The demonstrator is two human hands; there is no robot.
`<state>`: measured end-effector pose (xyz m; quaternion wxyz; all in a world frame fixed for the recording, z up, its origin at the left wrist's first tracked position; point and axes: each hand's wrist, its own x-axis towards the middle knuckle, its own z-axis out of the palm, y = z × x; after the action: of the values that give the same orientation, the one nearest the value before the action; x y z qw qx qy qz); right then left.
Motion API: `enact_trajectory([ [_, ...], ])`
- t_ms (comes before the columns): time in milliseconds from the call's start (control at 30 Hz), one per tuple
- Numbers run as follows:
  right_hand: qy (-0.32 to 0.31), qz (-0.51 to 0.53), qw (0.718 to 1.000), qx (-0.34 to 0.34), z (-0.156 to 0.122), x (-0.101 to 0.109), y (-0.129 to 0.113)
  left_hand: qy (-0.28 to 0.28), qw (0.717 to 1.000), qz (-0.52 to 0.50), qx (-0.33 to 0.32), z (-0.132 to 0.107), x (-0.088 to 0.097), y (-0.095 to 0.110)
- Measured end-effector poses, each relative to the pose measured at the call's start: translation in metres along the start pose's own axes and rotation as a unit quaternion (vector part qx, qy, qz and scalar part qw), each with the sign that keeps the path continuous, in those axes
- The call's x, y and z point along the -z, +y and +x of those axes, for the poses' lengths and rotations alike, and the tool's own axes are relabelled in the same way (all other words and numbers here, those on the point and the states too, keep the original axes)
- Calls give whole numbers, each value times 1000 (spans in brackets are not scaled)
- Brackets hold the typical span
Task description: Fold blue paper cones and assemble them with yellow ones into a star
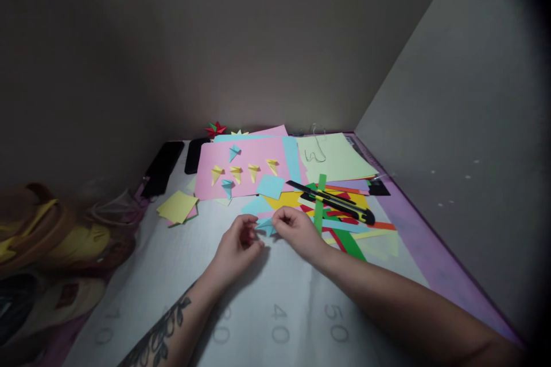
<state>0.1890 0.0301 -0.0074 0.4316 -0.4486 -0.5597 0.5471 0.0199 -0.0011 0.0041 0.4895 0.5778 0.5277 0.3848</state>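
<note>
A small folded light-blue paper piece (267, 227) is between the two hands, above the near middle of the white bench printed with large grey numbers (253, 298). The right hand (301, 234) has thumb and forefinger pressed together, pinching the piece at its right side. The left hand (235, 243) is by the piece's left tip, fingers curled and thumb standing apart from them; whether a fingertip touches the paper I cannot tell.

As for progress, six folded pieces lie apart on the pink rectangular paper sheet (205, 155) at the far side: four small yellow pointed paper pieces (253, 172) in a loose row, one small blue pointed paper piece (234, 152) beyond them, and another nearer. These look finished. The piece in hand already has pointed flaps, so its folding seems well along, though the fingers hide part of it and I cannot say which creases remain.

Paper not yet folded lies close by: a flat light-blue paper square (270, 186) overlapping the pink sheet's near right corner, and a stack of square papers with yellow on top (177, 207) to the left. To the right, a black-and-yellow utility knife (331, 200) rests across a heap of coloured paper strips (350, 242).
</note>
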Motion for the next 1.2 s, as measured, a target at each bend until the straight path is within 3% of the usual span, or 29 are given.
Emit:
enact_trajectory([
  [100, -30, -56, 998, 30, -4, -3, -2, 22, 999, 41, -14, 0, 2, 4],
  [267, -49, -136, 986, 77, -11, -8, -6, 4, 993, 111, -37, -1, 1, 7],
  [400, -48, -156, 982, 92, -11, -9, -8, 3, 995, 95, -28, -1, 0, 9],
  [533, -51, -134, 987, 69, -10, -9, -8, 8, 999, 34, 2, 2, 1, 8],
  [800, -1, -40, 999, 21, -3, 0, -2, 83, 995, -46, 41, 8, 12, 2],
  [900, 6, -51, 998, 44, -4, -2, -4, 62, 997, -29, 41, 6, 8, 2],
  [1067, -45, -151, 983, 99, -9, -9, -9, 7, 999, 17, 27, 2, 1, 6],
  [1200, -38, -141, 985, 86, -9, -9, -9, 22, 999, 35, 12, 2, 5, 8],
])
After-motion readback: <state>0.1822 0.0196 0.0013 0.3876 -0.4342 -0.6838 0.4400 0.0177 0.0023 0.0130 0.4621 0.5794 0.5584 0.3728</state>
